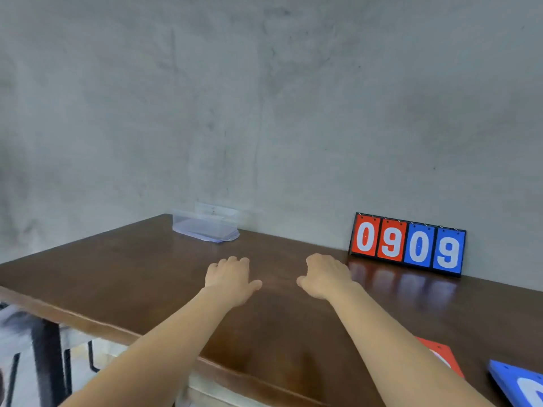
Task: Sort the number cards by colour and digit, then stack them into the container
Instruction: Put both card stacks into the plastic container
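Note:
A clear plastic container (205, 227) stands at the back of the brown table (117, 289), against the wall. A black scoreboard (407, 245) leans on the wall at the right, showing red 0, red 9, blue 0, blue 9. Near the lower right corner lie a red number card (440, 358), partly hidden by my right forearm, and a blue number card stack (520, 383) cut off by the frame edge. My left hand (230, 279) and my right hand (326, 276) hover side by side over the table's middle, palms down, fingers loosely curled, holding nothing.
A grey concrete wall rises behind the table. The table's left edge runs diagonally at the lower left, with black metal legs (48, 356) and light floor below it.

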Available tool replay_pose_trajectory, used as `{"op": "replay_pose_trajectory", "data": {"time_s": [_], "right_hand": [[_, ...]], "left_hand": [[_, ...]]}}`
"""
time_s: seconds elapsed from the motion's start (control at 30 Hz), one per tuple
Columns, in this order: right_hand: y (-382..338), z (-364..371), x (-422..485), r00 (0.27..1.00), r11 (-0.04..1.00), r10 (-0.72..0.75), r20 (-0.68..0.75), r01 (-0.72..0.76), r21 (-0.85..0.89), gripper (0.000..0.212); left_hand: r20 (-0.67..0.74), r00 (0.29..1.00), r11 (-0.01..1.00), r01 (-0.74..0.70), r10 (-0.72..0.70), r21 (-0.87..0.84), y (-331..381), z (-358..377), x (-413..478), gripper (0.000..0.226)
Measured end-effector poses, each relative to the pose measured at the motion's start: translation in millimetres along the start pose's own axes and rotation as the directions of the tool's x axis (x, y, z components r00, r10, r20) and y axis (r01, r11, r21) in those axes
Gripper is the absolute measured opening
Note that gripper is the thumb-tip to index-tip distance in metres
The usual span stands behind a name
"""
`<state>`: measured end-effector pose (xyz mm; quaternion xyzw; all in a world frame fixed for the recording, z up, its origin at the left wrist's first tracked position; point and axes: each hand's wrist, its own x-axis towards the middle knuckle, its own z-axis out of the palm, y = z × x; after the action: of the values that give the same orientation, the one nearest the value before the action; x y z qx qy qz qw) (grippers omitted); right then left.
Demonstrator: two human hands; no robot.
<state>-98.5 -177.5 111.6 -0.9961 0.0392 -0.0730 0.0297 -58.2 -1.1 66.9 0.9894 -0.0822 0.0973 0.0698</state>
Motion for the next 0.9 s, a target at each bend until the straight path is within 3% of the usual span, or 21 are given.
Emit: {"op": "replay_pose_trajectory", "data": {"time_s": [0.4, 0.6, 0.73, 0.9], "right_hand": [[-175.2, 66.0, 211.8, 0.998, 0.998, -0.047, 0.045, 0.048, -0.029, 0.031], [-224.4, 124.9, 304.1, 1.0, 0.995, 0.022, -0.01, -0.021, 0.102, 0.08], [-233.6, 161.3, 341.0, 0.993, 0.973, 0.109, -0.048, -0.096, 0.212, 0.108], [-228.4, 189.3, 366.5, 0.978, 0.91, 0.203, -0.047, -0.171, 0.378, 0.119]], "left_hand": [[-0.028, 0.997, 0.995, 0.075, -0.077, -0.071, -211.2, 34.3, 183.4, 0.05], [-0.091, 0.994, 0.984, 0.042, -0.058, -0.175, -294.1, 63.8, 271.7, 0.078], [-0.128, 0.984, 0.951, 0.079, -0.121, -0.298, -329.6, 85.7, 313.5, 0.088], [-0.073, 0.984, 0.867, 0.106, -0.161, -0.488, -352.8, 106.0, 350.9, 0.115]]}}
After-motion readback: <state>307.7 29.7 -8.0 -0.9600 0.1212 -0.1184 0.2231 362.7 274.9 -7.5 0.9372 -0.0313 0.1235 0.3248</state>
